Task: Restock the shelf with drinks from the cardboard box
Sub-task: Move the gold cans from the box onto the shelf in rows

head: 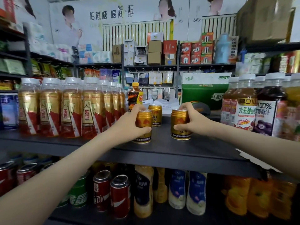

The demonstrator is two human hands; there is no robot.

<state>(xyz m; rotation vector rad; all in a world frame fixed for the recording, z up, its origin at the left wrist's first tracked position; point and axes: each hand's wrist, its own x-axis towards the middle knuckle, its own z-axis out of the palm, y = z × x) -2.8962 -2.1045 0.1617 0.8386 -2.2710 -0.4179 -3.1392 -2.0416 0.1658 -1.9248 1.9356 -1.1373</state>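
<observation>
Fingers [138,109] around two gold cans [179,118]

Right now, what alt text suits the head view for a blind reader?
The left hand grips one gold can, the right hand a second can, upright on a dark shelf; a third can stands behind. Gold-and-red bottles at left, juice bottles at right.

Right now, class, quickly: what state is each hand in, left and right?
Left hand: holding the left gold can, fingers curled round it.
Right hand: holding the right gold can likewise.
</observation>
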